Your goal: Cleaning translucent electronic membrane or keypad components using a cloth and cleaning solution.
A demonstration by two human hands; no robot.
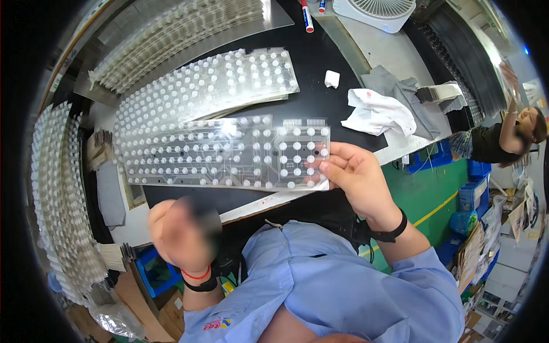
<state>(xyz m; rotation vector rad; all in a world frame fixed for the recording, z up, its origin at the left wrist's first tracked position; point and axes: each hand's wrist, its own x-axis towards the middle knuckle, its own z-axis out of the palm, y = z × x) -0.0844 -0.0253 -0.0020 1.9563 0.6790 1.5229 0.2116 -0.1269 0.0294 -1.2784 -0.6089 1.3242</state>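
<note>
A clear keyboard membrane sheet (229, 154) with rows of white round domes is held up above the dark table. My right hand (357, 174) pinches its right edge, thumb on the face and fingers behind. My left hand (180, 234) is below the sheet's left half, apart from it, in front of the table's near edge. Its fingers are blurred, and I cannot tell whether it holds anything. Behind the held sheet lies a stack of similar domed sheets (211, 83), partly covered by it.
More stacked sheets stand at the far left (183, 34) and left side (60, 188). On the table lie a white cloth (380, 111), a grey cloth (420, 97), a small white block (331, 79) and a red-capped marker (307, 17). A white fan (377, 11) stands behind. Another person (503, 137) is at right.
</note>
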